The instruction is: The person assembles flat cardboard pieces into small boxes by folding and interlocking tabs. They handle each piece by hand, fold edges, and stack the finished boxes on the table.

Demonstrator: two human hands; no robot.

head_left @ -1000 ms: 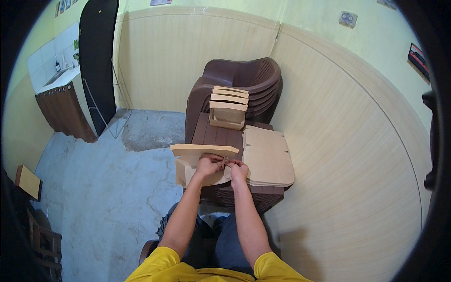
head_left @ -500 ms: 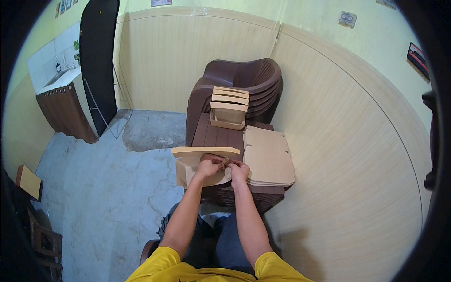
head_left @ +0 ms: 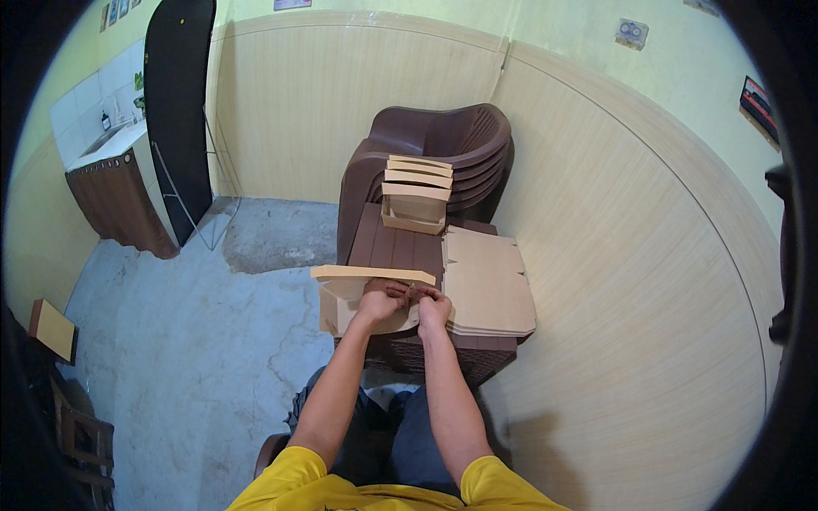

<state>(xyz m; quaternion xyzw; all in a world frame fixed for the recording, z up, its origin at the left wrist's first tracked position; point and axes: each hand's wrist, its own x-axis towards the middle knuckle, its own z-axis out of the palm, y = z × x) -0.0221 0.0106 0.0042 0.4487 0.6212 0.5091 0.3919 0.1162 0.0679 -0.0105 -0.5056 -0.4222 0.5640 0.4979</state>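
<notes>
Box: half-folded carton (head_left: 366, 294), frame centre, on the brown stool (head_left: 400, 247).
Left hand (head_left: 381, 302): fingers clamped on its flap.
Right hand (head_left: 433, 307): fingers pinching the same flap.
Tip: crease squarely, steadying the carton.
Right: flat blanks (head_left: 490, 285).

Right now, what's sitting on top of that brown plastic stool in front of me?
On the stool: a pile of flat cardboard blanks at its right, folded boxes stacked at the far end. Both hands, left and right, fold a box hiding its near edge.
</notes>
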